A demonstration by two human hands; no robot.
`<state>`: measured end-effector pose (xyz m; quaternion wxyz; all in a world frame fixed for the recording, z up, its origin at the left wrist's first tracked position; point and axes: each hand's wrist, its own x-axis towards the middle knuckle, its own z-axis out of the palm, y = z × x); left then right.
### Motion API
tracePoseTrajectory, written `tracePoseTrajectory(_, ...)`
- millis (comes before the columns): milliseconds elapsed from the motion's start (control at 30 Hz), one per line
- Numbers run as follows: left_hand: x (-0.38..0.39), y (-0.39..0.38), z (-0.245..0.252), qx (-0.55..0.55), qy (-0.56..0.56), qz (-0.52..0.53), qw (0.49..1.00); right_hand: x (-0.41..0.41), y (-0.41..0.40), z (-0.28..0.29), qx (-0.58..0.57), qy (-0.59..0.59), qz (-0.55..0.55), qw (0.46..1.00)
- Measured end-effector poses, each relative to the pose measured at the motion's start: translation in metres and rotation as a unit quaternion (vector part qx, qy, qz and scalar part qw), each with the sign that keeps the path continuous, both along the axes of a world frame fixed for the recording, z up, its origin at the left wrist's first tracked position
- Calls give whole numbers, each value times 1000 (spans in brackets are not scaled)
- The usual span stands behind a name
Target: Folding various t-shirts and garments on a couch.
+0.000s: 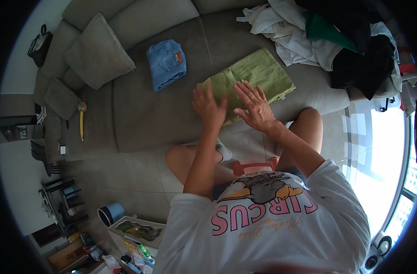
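A light green folded garment [259,72] lies flat near the front edge of the sofa. My right hand [256,108] rests palm down at its near edge, fingers apart. My left hand [209,106] is blurred; its fingers are spread over or beside the garment's left end, and whether it touches the cloth I cannot tell. Neither hand grips anything. Farther back and to the left, folded blue jeans [166,64] with a brown patch on the pocket lie on the sofa.
A grey sofa [150,120] spans the view, with cushions [99,51] at left. White, green and black clothes [307,37] are heaped at right. A yellow stick-like object [81,123] lies on the left seat. Below are a red stool [253,167], a blue bin [114,213] and a storage box [160,227].
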<state>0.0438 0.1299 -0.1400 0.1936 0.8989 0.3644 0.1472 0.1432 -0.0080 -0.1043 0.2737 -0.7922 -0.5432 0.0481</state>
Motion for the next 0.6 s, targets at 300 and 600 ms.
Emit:
tracePoseTrajectory(300,-24,-8,5,-443,-183,132,868,-12,-12,-22,-92,-32,58,994)
tracePoseTrajectory(600,52,-25,53,-462,-282,61,839,-8,-11,-33,69,202,-78,974)
